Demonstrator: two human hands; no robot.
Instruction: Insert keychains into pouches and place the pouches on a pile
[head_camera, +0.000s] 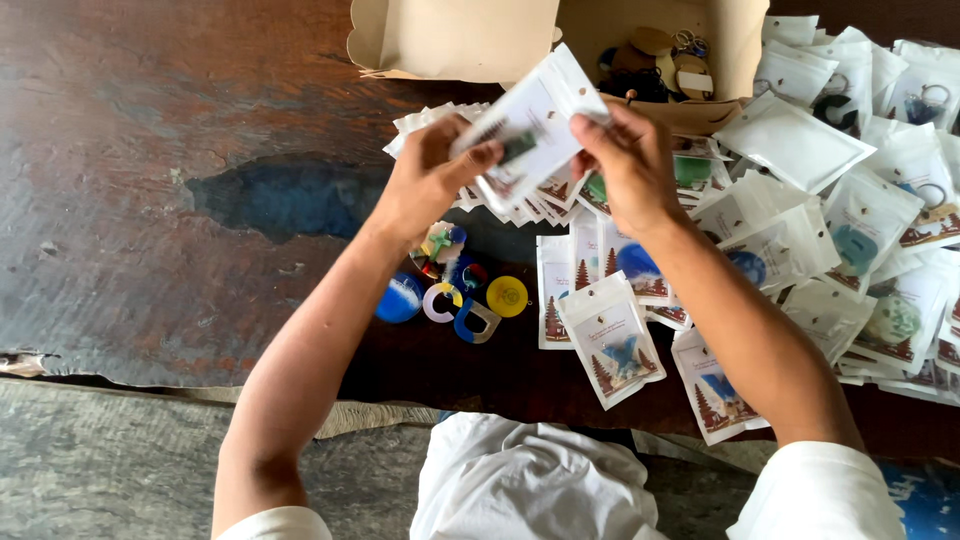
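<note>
Small white pouch pinched between both hands above the table, similar white pouches with coloured shapes inside heaped at right, more scattered near centre, open tan cardboard box at top.

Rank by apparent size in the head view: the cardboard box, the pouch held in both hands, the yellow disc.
1. cardboard box, largest.
2. pouch, held nearer the camera, so it may look enlarged.
3. yellow disc, smallest.

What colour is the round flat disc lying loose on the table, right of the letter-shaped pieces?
Yellow; the round disc shows best in the head view, beside the letter-shaped pieces.
</note>
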